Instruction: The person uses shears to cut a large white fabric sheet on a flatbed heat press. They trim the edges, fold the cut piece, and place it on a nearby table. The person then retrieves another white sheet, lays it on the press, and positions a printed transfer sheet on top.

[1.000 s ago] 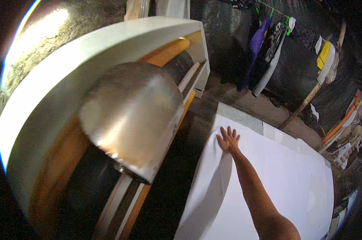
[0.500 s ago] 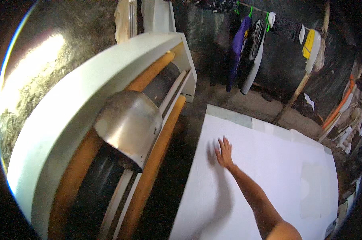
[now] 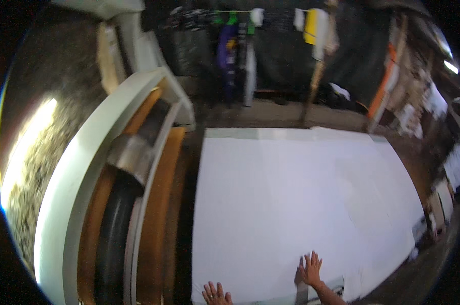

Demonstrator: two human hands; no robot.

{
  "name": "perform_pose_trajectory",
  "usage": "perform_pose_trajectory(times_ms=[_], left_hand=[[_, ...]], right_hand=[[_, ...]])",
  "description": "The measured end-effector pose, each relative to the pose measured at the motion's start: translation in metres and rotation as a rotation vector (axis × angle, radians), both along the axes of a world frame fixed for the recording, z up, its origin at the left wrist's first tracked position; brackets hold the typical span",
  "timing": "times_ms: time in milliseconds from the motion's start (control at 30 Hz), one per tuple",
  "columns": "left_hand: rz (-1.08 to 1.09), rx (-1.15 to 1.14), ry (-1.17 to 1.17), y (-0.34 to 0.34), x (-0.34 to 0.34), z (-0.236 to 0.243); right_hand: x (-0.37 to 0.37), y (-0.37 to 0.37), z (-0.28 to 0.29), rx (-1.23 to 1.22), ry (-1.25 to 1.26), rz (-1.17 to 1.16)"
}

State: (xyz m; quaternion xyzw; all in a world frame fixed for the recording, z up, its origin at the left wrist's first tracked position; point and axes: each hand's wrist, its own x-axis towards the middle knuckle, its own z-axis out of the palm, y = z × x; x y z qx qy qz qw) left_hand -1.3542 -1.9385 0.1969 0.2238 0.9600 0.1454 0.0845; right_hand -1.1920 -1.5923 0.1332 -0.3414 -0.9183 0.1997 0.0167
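Observation:
A large white sheet-covered table fills the middle of the view. My left hand is at its near left edge, fingers spread and holding nothing; its wrist is cut off by the lower border. Farther right, my right hand is open over the near part of the white surface, its shadow just to the left. Whether either palm presses on the surface I cannot tell. A paler rectangular patch shows on the right part of the white top.
Left of the table stands a long machine with a pale curved frame, a black roller, orange-brown bars and a bent metal plate. Clothes hang on a line at the back. A wooden post stands beyond the table.
The view has swung round, so the table now lies squarer ahead and the machine farther left. The hand once over the table's far left part is gone from there; two hands now show at the near edge.

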Motion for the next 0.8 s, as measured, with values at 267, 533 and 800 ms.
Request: perform_pose_trajectory(times_ms=[267, 533, 800], left_hand=[[-0.032, -0.036, 0.089, -0.004, 0.032, -0.025], [0.298, 0.013, 0.225, -0.034, 0.096, -0.051], [1.481, 0.413, 0.432, -0.177, 0.211, -0.030]], right_hand=[[0.075, 0.161, -0.010, 0.165, 0.175, -0.359], [0.111, 0.332, -0.037, 0.242, -0.144, -0.162], [0.128, 0.145, -0.038, 0.211, 0.283, 0.247]])
